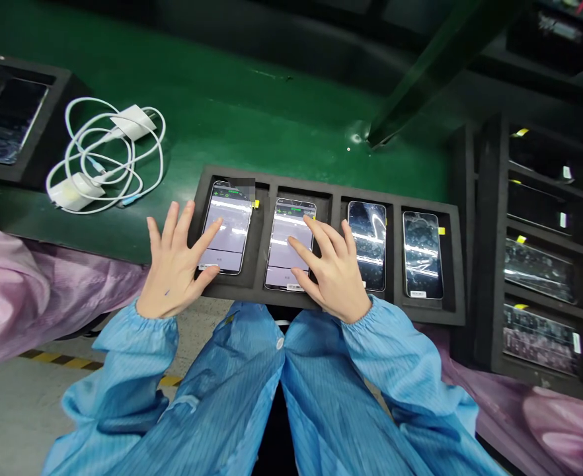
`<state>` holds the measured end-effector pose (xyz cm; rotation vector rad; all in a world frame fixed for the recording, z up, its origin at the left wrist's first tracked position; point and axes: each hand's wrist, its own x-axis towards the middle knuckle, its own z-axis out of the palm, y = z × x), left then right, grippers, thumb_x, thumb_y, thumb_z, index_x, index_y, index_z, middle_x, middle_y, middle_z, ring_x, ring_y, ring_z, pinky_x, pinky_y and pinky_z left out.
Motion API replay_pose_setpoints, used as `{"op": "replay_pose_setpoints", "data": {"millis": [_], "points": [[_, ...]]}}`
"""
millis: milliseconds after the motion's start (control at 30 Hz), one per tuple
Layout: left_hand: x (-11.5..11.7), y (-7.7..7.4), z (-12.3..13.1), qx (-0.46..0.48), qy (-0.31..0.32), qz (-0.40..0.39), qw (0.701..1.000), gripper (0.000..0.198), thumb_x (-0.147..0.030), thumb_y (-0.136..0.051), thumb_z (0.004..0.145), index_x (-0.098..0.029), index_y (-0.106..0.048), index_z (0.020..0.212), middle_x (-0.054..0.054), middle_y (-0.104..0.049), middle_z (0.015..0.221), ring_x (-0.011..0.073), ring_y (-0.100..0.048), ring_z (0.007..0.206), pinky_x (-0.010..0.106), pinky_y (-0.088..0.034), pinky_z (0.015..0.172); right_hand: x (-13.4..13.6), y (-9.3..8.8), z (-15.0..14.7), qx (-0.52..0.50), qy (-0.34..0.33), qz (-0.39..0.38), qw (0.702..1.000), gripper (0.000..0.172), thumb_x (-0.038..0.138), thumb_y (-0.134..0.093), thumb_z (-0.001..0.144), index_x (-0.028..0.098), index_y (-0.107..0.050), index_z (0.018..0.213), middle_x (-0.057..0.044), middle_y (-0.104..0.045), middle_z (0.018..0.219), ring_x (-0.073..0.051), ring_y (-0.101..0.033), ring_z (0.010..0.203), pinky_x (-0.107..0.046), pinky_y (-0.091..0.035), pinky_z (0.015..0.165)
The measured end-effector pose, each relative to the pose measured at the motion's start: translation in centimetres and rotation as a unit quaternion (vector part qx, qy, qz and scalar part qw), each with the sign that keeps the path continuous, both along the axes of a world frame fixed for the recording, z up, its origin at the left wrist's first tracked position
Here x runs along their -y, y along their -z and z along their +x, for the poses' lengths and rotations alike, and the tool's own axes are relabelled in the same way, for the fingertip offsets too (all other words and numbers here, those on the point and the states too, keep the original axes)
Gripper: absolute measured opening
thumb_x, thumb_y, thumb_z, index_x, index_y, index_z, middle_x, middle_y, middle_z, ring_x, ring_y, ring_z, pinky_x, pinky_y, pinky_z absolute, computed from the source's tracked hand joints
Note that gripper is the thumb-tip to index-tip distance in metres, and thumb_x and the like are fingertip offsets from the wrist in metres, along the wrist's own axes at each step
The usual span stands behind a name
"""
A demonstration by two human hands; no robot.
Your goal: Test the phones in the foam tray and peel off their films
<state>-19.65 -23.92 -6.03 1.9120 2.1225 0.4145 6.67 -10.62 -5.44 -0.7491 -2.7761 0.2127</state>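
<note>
Seen from the head camera, both hands sit over a black foam tray (321,196) set at the bench's (222,79) near edge. The tray has four compartments, each holding one smartphone. The left hand (175,261) is open with its fingers spread. Its thumb and index finger reach across the lower part of the first smartphone (226,228), and it grips nothing. The right hand (334,268) is also open, fingers fanned and lying on the lower right of the second smartphone (290,244), without closing around it. The first two screens are lit with a pale app display. The third smartphone (367,246) and fourth smartphone (423,254) lie in their compartments with dark, glossy screens, the third just beside the right hand. Small yellow tabs (256,203) stick out at the phones' edges.

Further left on the bench, a coiled white charging cable (106,155) lies with two white power adapters (76,192) attached. Beyond it sits another black foam tray (58,86) holding a dark phone. To the right, a tall black foam rack (490,251) holds more phones in stacked slots. Light blue striped sleeves (137,344) cover the person's arms, and yellow-and-black hazard tape (63,360) runs along the floor below.
</note>
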Motion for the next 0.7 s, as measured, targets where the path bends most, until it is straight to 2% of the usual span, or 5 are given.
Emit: {"op": "replay_pose_setpoints", "data": {"millis": [133, 300, 533, 700], "points": [[-0.4, 0.7, 0.0, -0.012, -0.022, 0.016, 1.000, 0.059, -0.059, -0.033, 0.094, -0.043, -0.023, 0.149, -0.002, 0.006, 0.165, 0.0418, 0.001, 0.152, 0.078, 0.001, 0.115, 0.0, -0.1, 0.0, 0.017, 0.005, 0.025, 1.000, 0.042, 0.043, -0.047, 0.097, 0.021, -0.055, 0.130, -0.015, -0.039, 0.154, -0.031, -0.040, 0.137, -0.064, -0.019, 0.118], [-0.4, 1.3, 0.2, -0.010, -0.051, 0.056, 0.997, 0.064, -0.067, -0.021, 0.091, -0.042, -0.023, 0.150, -0.006, 0.006, 0.164, 0.0384, 0.000, 0.153, 0.074, 0.001, 0.118, 0.1, -0.3, 0.0, 0.002, 0.024, 0.045, 0.999, 0.044, 0.040, -0.044, 0.098, 0.019, -0.051, 0.136, -0.015, -0.044, 0.151, -0.029, -0.042, 0.136, -0.061, -0.021, 0.119], [-0.3, 1.2, 0.3, 0.016, -0.072, 0.067, 0.995, 0.067, -0.067, -0.019, 0.091, -0.036, -0.029, 0.150, 0.001, -0.005, 0.165, 0.0367, -0.002, 0.153, 0.073, 0.001, 0.119, 0.3, -0.3, 0.0, -0.007, 0.029, 0.040, 0.999, 0.042, 0.038, -0.045, 0.098, 0.018, -0.053, 0.134, -0.014, -0.047, 0.147, -0.028, -0.043, 0.134, -0.059, -0.022, 0.119], [-0.7, 1.2, 0.2, 0.012, -0.083, 0.083, 0.993, 0.062, -0.062, -0.017, 0.093, -0.037, -0.033, 0.148, 0.001, -0.009, 0.164, 0.0362, -0.004, 0.153, 0.073, 0.000, 0.119, 0.3, -0.4, 0.1, -0.036, 0.049, 0.041, 0.997, 0.038, 0.035, -0.045, 0.097, 0.017, -0.057, 0.128, -0.014, -0.051, 0.144, -0.028, -0.046, 0.131, -0.059, -0.024, 0.119]]}}
